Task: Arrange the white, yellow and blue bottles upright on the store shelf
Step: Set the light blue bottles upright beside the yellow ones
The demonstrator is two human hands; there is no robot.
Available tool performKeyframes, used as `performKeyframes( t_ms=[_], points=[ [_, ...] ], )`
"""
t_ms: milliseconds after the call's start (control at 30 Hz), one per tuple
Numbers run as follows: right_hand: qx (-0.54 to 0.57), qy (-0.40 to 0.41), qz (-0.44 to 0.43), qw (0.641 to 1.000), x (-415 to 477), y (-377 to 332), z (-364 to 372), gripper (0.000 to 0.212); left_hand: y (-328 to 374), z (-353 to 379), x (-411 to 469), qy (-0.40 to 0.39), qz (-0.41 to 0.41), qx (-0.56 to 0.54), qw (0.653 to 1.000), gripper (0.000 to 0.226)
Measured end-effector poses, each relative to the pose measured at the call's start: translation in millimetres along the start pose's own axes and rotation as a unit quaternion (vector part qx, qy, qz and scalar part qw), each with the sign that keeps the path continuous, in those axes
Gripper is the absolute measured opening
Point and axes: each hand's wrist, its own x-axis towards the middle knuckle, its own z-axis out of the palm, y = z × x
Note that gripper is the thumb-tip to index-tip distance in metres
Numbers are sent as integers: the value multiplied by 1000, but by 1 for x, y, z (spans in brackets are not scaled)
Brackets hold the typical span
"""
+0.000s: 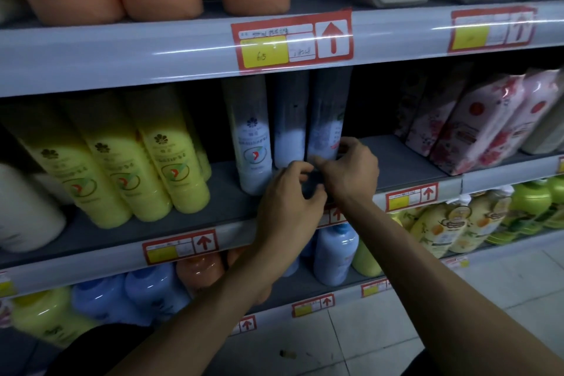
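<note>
View: head camera, facing store shelving.
Price tag (291,40): upper centre, on the rail above the middle shelf. It has a red border, a yellow field with a handwritten "65" and a red upward arrow. The smaller print is illegible.
Bottle labels: a dark flower mark above a round green-and-red emblem, seen on the yellow bottles (158,162) and the leftmost blue one. The wording is too blurred to read.
Left hand (287,198): centre frame, fingers curled towards a dark object (314,181) between the hands. Whether it grips anything cannot be told.
Right hand (351,171): thumb and curled fingers pinch the lower end of the rightmost blue bottle (325,125).
Blue bottles (290,131): three, upright, centre of the middle shelf (219,192).
Yellow bottles: left of centre, side by side.
White bottle (27,210): far left edge, partly in view.
</note>
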Motion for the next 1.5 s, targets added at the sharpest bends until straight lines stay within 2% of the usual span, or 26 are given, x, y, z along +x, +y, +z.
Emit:
performKeyframes(
  t_ms=[100, 400, 667, 867, 1000, 1100, 1167, 1267, 1333, 1500],
  points=[
    [2, 12, 21, 1000, 0, 1, -4, 38, 5, 3, 5, 2, -3, -9, 1000, 27],
    [-20, 73, 47, 996, 26, 36, -43, 52, 11, 3, 11, 13, -20, 8, 1000, 30],
    [-54, 82, 15, 995, 29, 40, -42, 52, 0, -6, 10, 8, -36, -1, 999, 28],
    [-12, 77, 35, 996, 28, 42, -44, 55, -4, -9, 8, 0, -35, -4, 999, 28],
    [55, 110, 66, 990, 22, 36, -51, 68, -4, -12, 7, 4, -33, -21, 999, 27],
    [92, 129, 53, 986, 10, 24, -55, 62, -4, -14, 6, 16, -32, -29, 999, 25],
    [82, 95, 13, 992, 0, 16, -52, 48, -5, -16, 6, 22, -37, -35, 998, 24],
    [33, -13, -44, 998, -8, 10, -36, 36, -6, -20, 5, 35, -42, -45, 997, 23],
    [5, -70, -75, 995, -10, 9, -22, 42, -5, -22, 3, 43, -43, -41, 997, 22],
    [-30, -117, -96, 988, -5, 0, 6, 61, -3, -30, 3, 48, -39, -36, 997, 19]
  ],
)
